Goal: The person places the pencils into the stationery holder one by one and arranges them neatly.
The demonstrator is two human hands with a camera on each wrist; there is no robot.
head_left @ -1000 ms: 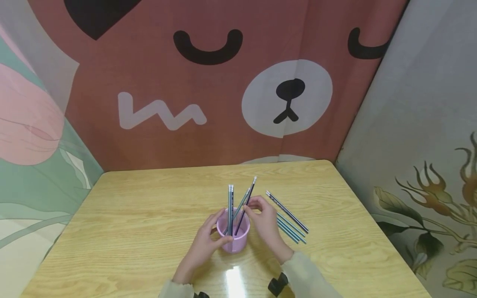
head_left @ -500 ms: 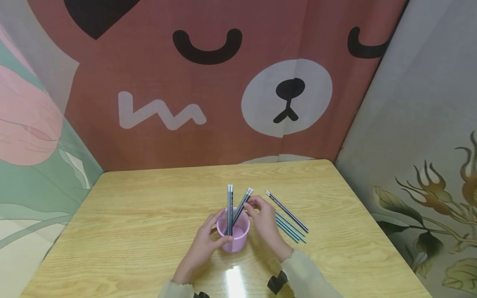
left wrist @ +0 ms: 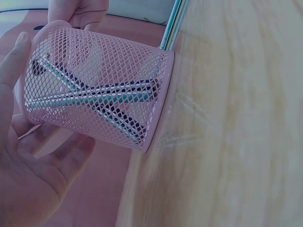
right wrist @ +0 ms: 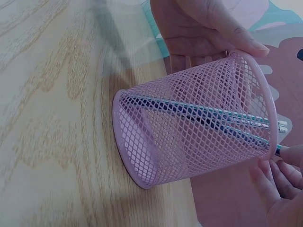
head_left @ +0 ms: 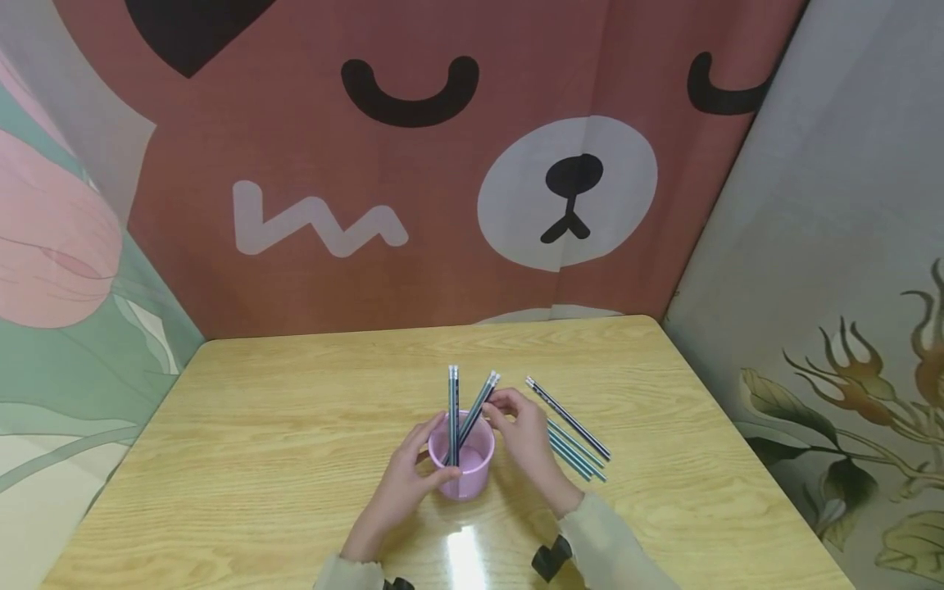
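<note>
A pink mesh pencil cup [head_left: 465,483] stands upright on the wooden table. My left hand [head_left: 406,474] holds it from the left, its thumb near the front rim and its fingers around the far side. Several striped pencils lean inside in two groups, and they cross behind the mesh in the left wrist view. One pair [head_left: 453,410] stands nearly straight; the other pencils [head_left: 478,410] tilt right, white eraser ends up. At the right rim my right hand [head_left: 527,430] pinches a dark pencil near its upper end, where the fingers partly hide it.
Right of the cup, several teal pencils [head_left: 575,453] lie side by side on the table [head_left: 295,426]. Dark pencils [head_left: 568,418] lie just beyond them. A curtain with a bear print [head_left: 442,279] hangs behind the table's back edge.
The dark pencil in my right hand has sunk and tilted to rest along the right-leaning pencils. The upright pair has shifted slightly left; both hands stay nearly in place.
</note>
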